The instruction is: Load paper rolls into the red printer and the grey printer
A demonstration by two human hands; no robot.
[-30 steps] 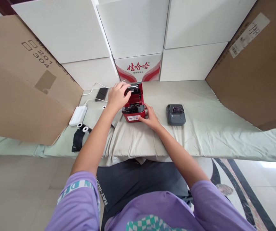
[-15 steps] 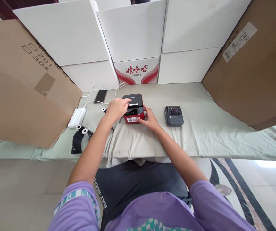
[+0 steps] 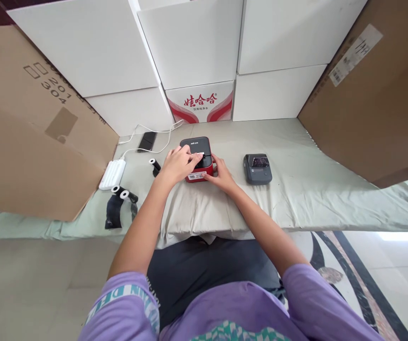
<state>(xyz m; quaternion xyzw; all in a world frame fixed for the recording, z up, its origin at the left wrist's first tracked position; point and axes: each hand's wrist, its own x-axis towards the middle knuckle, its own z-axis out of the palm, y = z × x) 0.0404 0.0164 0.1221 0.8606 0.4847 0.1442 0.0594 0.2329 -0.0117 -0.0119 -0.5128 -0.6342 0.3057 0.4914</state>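
Note:
A small boxy label printer (image 3: pixel 194 140), red below with a black lid, sits on the cloth-covered table in front of me. My left hand (image 3: pixel 179 163) lies over its top from the left, index finger stretched to the lid's front part and the other fingers bent, covering part of the lid. From the right, my right hand (image 3: pixel 222 176) grips the printer's side, thumb at the lower front near a white label (image 3: pixel 196 175). A dark grey portable printer (image 3: pixel 257 169) rests apart to the right. Beside my left wrist lies a black ribbon roll (image 3: pixel 154 166).
More black rolls (image 3: pixel 124 193) with a loose dark strip (image 3: pixel 113 211) lie at the left. A white power strip (image 3: pixel 113 174) with a cable and a black phone (image 3: pixel 147 141) are behind them. White boxes (image 3: pixel 193 47) wall the back; cardboard panels (image 3: pixel 43 142) flank both sides.
My left hand has come down and forward onto the printer's lid, whose front part showed a dark gap before. My right hand stays at the printer's side. The view has shifted slightly.

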